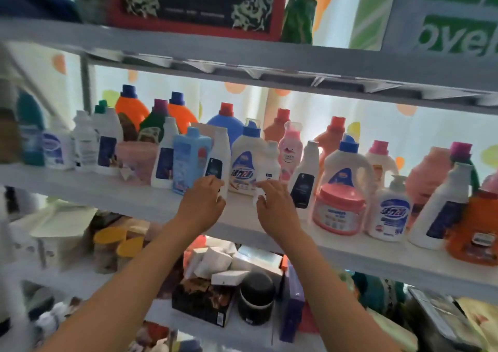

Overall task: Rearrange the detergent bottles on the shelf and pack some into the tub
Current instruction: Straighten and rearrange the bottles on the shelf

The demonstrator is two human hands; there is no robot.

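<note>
1. The left hand (pixel 202 202) reaches up to the front edge of the middle shelf (pixel 113 190). Its fingers are curled around the base of a slim white bottle (pixel 218 152) with a dark label, gripping it low.
2. The right hand (pixel 275 203) is raised just beside it. Its fingers are bent and spread over the lower part of a small white bottle (pixel 270 160); thumb and fingertips touch it, but motion blur makes it unclear whether the grip is closed.
3. Between the two hands stands a white jug (pixel 246 160) with a blue cap and a blue-and-orange label, upright, a little back from the edge.
4. Left of the left hand, a light blue bottle (pixel 188 157) stands near the front edge, touching or almost touching the slim white bottle.
5. Right of the right hand, another slim white bottle with a dark label (pixel 305 179) stands upright; beside it is a pink jar (pixel 338 207) with a pink lid, close to the front edge.
6. Further toward the shelf's right end, a white pump bottle (pixel 390 211) stands near the edge.
7. The back of the shelf is lined with orange, blue and pink detergent jugs, all upright and capped.
8. A pink tub (pixel 136 157) sits on the left part of the shelf among the bottles; its contents cannot be made out.
</note>
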